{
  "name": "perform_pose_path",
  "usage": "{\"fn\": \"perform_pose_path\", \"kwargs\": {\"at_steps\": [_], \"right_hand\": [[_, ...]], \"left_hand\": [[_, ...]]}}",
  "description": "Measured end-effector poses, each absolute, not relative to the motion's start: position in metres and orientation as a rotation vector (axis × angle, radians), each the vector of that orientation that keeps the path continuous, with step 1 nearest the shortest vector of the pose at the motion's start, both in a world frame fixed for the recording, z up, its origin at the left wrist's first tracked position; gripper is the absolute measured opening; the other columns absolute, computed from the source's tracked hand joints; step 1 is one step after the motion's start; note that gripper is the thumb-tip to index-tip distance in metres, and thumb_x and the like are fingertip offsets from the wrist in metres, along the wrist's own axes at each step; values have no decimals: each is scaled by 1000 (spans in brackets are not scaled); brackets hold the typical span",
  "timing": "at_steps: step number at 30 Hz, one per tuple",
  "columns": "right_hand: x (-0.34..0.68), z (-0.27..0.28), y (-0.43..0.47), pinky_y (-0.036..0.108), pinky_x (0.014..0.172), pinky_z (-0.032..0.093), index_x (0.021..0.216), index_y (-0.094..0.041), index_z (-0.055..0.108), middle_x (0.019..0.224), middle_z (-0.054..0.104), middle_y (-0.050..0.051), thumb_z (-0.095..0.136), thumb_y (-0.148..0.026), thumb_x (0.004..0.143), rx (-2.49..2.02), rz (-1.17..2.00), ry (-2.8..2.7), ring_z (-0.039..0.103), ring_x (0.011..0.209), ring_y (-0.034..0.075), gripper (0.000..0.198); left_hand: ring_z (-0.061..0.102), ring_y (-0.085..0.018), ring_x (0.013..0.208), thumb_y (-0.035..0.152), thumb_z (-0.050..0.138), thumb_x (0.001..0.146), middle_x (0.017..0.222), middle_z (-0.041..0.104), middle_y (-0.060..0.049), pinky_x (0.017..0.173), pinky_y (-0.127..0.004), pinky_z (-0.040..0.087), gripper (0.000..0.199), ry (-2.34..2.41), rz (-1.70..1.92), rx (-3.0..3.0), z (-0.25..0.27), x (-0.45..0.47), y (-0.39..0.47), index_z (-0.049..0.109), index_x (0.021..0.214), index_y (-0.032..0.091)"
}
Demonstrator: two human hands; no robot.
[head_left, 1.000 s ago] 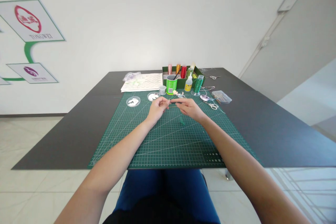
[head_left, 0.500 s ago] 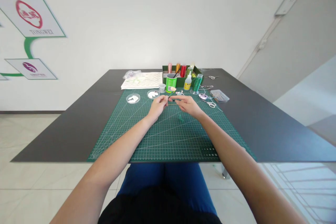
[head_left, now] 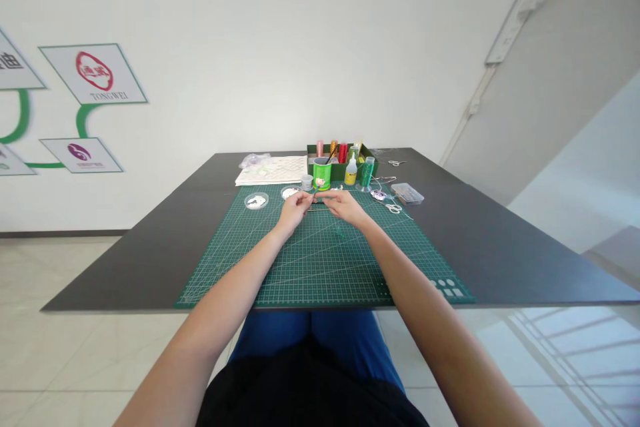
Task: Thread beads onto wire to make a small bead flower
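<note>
A small pale pink flower (head_left: 320, 182) on a thin dark stem stands up from between my fingertips, in front of the green can. My left hand (head_left: 293, 211) pinches the stem near its lower part. From the right, my right hand (head_left: 346, 206) meets it with the index finger stretched toward the stem and the other fingers curled; what those fingers grip is too small to make out. Below the right hand a bit of green thread (head_left: 340, 232) shows against the cutting mat (head_left: 310, 267). A thin light stick (head_left: 318, 209) lies just under both hands.
Behind the hands stand a bright green can (head_left: 323, 168), a glue bottle (head_left: 351, 172), a green thread spool (head_left: 367, 172) and a dark green box (head_left: 373, 153) of spools. Dishes of white pieces (head_left: 257, 201) lie left. Scissors (head_left: 394, 208) and a clear plastic case (head_left: 407, 193) lie right.
The camera view has shifted, so table and hands appear slightly lower and further left. Both hands stay together at the flower stem, with the right fingers curled slightly more.
</note>
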State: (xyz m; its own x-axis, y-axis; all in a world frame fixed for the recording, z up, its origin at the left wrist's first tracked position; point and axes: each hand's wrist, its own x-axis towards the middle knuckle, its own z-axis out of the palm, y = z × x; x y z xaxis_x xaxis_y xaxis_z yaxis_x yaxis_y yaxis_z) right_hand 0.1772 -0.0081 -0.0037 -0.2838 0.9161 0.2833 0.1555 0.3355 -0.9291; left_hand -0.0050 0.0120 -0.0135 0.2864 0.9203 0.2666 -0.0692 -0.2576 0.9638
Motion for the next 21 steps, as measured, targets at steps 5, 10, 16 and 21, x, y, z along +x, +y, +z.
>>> {"fn": "perform_pose_path", "kwargs": {"at_steps": [5,10,16,21], "right_hand": [[178,-5,-19,22,41,19,119,-4,69,42,30,-11,61,-36,86,-962,1068,-1713,25,38,6,47],[185,-4,-29,23,41,19,119,-3,68,42,33,-11,64,-37,84,-936,1111,-1697,25,38,6,49],[186,-5,-31,23,40,19,124,-2,65,40,35,-12,65,-40,83,-940,1167,-1663,26,36,6,56],[184,-5,-32,22,39,19,121,-5,67,37,35,-12,65,-39,81,-943,1212,-1608,25,34,6,52]], "left_hand": [[42,-9,46,45,71,81,61,57,2,48,-22,31,31,827,1203,1595,-18,-9,8,64,78,15],[44,-8,44,46,69,82,68,67,-2,47,-23,33,32,792,1169,1635,-19,-6,1,63,81,15],[44,-8,43,48,71,79,64,66,-1,45,-23,32,34,780,1176,1627,-16,-5,-2,61,79,16],[42,-8,44,51,76,73,61,63,0,45,-22,30,38,799,1166,1565,-14,-5,-5,61,78,16]]}}
